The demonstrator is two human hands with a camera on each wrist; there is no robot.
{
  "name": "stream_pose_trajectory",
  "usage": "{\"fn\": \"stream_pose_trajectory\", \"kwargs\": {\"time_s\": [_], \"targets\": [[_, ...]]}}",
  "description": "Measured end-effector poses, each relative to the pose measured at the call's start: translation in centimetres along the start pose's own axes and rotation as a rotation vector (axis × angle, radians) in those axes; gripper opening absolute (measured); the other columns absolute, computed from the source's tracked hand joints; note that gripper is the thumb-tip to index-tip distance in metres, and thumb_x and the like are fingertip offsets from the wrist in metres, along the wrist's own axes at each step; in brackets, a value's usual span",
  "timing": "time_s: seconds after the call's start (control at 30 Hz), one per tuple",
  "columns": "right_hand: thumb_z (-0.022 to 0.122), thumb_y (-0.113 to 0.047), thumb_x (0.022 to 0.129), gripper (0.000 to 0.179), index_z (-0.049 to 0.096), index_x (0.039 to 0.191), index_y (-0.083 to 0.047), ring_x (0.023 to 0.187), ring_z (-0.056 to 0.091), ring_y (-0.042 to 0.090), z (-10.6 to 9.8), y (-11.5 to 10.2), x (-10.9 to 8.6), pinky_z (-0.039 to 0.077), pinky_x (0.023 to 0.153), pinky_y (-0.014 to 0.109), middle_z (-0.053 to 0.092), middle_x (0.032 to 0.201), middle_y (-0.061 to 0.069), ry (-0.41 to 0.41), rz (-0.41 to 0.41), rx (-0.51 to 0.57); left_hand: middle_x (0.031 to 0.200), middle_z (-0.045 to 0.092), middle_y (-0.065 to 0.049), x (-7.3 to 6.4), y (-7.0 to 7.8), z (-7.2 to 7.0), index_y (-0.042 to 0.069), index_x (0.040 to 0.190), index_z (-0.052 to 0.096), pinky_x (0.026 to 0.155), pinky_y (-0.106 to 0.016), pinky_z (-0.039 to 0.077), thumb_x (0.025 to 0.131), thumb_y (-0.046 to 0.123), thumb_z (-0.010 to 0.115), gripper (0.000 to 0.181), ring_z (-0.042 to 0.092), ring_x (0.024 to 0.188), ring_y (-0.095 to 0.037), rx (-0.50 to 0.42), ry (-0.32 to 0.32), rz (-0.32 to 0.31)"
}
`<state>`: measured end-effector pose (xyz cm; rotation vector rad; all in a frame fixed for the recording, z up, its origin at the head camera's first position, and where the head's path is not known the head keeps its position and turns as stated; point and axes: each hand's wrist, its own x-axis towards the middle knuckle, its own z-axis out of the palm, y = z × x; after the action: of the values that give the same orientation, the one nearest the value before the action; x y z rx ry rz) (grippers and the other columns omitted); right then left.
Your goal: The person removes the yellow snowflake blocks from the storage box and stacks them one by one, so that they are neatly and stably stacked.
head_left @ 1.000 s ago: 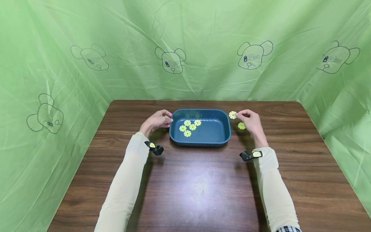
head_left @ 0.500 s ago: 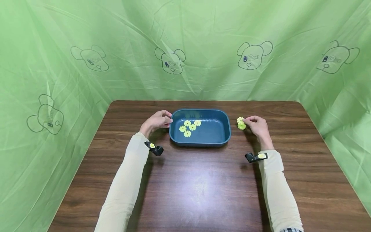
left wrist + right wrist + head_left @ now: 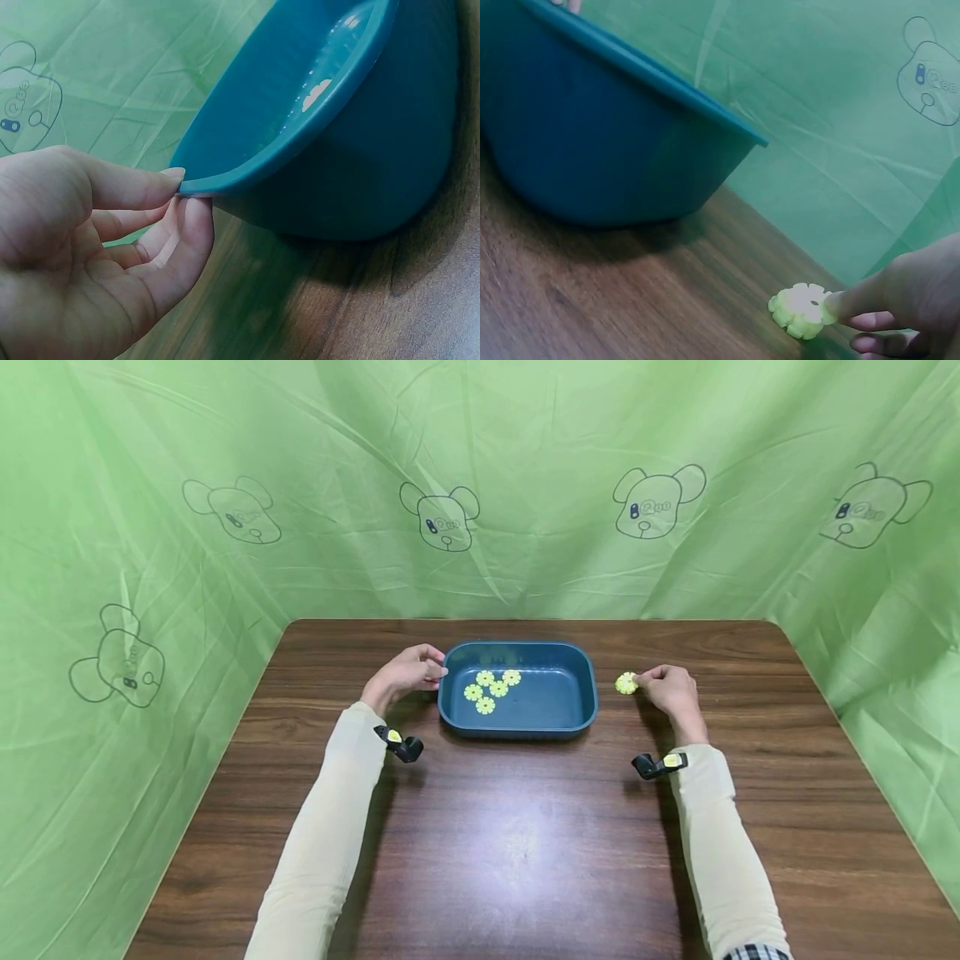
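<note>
A dark blue plastic tub (image 3: 555,702) stands on the table, several yellow flower-shaped discs (image 3: 498,689) lying flat toward its left end. My left hand (image 3: 408,670) pinches the tub's left rim; in the left wrist view the thumb lies on top of the rim (image 3: 225,182) with fingers underneath. To the right of the tub, my right hand (image 3: 671,692) pinches the edge of a yellow notched disc (image 3: 626,683) between thumb and fingertips. The right wrist view shows this disc (image 3: 799,304) lined up on top of another, as a low stack at the table surface.
The brown wood-grain table (image 3: 517,827) reaches back to a green curtain (image 3: 540,552) printed with bear outlines. Each wrist wears a small black camera, the left one (image 3: 405,746) in front of the tub's left end.
My right hand has moved right and nearer with its disc, bringing it over the one on the table; the two discs now line up. My left hand stays on the rim.
</note>
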<state>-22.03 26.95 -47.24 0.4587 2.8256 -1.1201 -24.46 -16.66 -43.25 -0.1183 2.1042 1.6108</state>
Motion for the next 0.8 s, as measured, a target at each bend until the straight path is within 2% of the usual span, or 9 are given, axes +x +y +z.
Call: {"fn": "stream_pose_trajectory", "kwargs": {"time_s": [0.17, 0.53, 0.8], "targets": [[0.059, -0.036, 0.091, 0.036, 0.067, 0.103, -0.003, 0.116, 0.049, 0.042, -0.04, -0.33, -0.05, 0.040, 0.097, 0.049, 0.061, 0.119, 0.022, 0.000, -0.017, -0.065, 0.097, 0.050, -0.009, 0.12, -0.03, -0.02, -0.002, 0.125, 0.041, 0.102, -0.050, 0.044, 0.093, 0.000, 0.055, 0.035, 0.054, 0.082, -0.017, -0.002, -0.001, -0.002], [0.059, -0.033, 0.091, 0.034, 0.067, 0.102, -0.002, 0.117, 0.049, 0.044, 0.10, -0.46, 0.10, 0.038, 0.099, 0.051, 0.061, 0.118, 0.024, 0.007, -0.037, -0.076, 0.098, 0.049, -0.010, 0.11, 0.02, -0.08, -0.003, 0.127, 0.040, 0.101, -0.050, 0.045, 0.093, 0.000, 0.054, 0.037, 0.054, 0.079, -0.017, 0.002, -0.005, -0.002], [0.054, -0.035, 0.094, 0.035, 0.064, 0.105, -0.003, 0.116, 0.049, 0.043, -0.31, -0.61, -0.06, 0.039, 0.099, 0.051, 0.062, 0.117, 0.022, 0.047, -0.042, -0.032, 0.096, 0.050, -0.008, 0.16, -0.05, -0.08, -0.003, 0.126, 0.041, 0.102, -0.050, 0.044, 0.092, -0.001, 0.054, 0.036, 0.055, 0.077, -0.015, -0.011, -0.005, 0.001]]}}
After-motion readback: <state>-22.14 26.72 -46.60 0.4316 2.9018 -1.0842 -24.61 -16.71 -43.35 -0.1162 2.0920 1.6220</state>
